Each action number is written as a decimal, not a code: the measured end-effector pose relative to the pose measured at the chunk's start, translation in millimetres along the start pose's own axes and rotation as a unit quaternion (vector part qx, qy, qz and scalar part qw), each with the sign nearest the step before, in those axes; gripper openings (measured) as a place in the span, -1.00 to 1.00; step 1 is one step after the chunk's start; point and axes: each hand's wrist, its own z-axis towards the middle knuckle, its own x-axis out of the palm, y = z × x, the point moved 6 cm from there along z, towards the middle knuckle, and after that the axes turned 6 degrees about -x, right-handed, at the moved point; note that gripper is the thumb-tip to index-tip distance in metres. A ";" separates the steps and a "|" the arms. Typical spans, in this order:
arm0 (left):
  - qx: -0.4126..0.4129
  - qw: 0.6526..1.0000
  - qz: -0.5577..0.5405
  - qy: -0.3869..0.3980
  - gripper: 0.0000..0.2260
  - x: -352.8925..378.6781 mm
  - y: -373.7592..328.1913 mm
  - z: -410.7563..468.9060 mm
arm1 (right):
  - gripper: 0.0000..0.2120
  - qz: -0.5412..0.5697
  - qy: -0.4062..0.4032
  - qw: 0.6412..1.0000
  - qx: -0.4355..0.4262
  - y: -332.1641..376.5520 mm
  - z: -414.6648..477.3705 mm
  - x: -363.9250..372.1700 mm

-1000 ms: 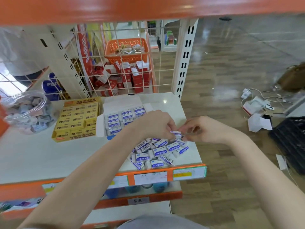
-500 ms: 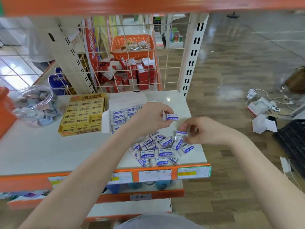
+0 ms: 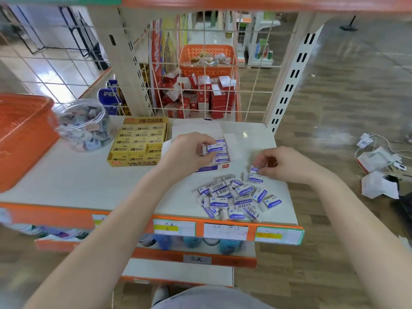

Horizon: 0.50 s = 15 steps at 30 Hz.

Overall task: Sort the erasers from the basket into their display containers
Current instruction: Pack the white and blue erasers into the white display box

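My left hand point(image 3: 189, 150) holds an eraser point(image 3: 215, 148) over the white box point(image 3: 209, 168) to put it in, while my right hand point(image 3: 283, 163) pinches a second eraser point(image 3: 254, 169) off the pile point(image 3: 236, 197), ready to go next.

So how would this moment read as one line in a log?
left hand: holds blue-label eraser over display box | right hand: pinches second eraser at loose pile | stage: sorting
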 end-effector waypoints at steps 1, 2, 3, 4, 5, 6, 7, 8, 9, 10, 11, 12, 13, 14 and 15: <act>-0.003 1.000 -0.001 -0.004 -0.74 -2.3 3.7 -2.1 | -0.88 0.000 -0.001 1.000 -0.003 1.6 2.0 -0.6; -0.008 1.000 -0.003 -0.007 -0.74 -4.5 7.6 -4.4 | -0.87 0.008 -0.007 1.000 -0.007 3.9 4.3 -2.1; -0.014 1.000 -0.004 -0.009 -0.74 -6.2 11.6 -6.6 | -0.85 0.020 -0.015 1.000 -0.012 6.5 6.5 -4.2; -0.020 1.000 -0.004 -0.010 -0.74 -7.7 16.0 -8.7 | -0.79 0.029 -0.021 0.999 -0.019 11.1 8.9 -6.1; -0.025 1.000 0.000 -0.013 -0.73 -9.4 20.1 -10.4 | -0.72 0.034 -0.025 0.999 -0.030 16.3 11.6 -7.6; -0.031 0.999 0.005 -0.016 -0.73 -11.0 24.3 -12.1 | -0.65 0.037 -0.027 0.998 -0.044 22.6 14.7 -8.8; -0.034 0.999 0.010 -0.020 -0.73 -13.3 27.5 -13.9 | -0.62 0.041 -0.032 0.997 -0.057 28.8 17.9 -10.2; -0.037 0.999 0.015 -0.024 -0.73 -15.1 30.7 -15.7 | -0.64 0.048 -0.038 0.996 -0.069 34.6 21.2 -12.0; -0.037 0.999 0.022 -0.026 -0.73 -17.1 32.9 -17.6 | -0.67 0.054 -0.041 0.995 -0.078 39.7 24.2 -13.9; -0.039 0.998 0.031 -0.027 -0.74 -18.7 35.4 -19.5 | -0.70 0.054 -0.042 0.994 -0.086 45.0 27.0 -15.8; -0.040 0.998 0.042 -0.027 -0.73 -20.3 37.6 -21.3 | -0.71 0.051 -0.041 0.993 -0.093 50.8 29.5 -17.5; -0.041 0.997 0.052 -0.028 -0.73 -21.3 40.2 -22.8 | -0.72 0.050 -0.044 0.993 -0.100 56.4 31.8 -18.8; -0.042 0.997 0.063 -0.027 -0.73 -22.0 42.7 -23.9 | -0.71 0.053 -0.050 0.992 -0.104 61.3 34.6 -19.4; -0.046 0.996 0.073 -0.025 -0.73 -22.1 45.5 -24.5 | -0.70 0.060 -0.059 0.991 -0.107 65.3 37.6 -19.2; -0.050 0.995 0.080 -0.024 -0.73 -21.7 47.9 -24.7 | -0.70 0.066 -0.067 0.990 -0.106 68.1 40.6 -17.8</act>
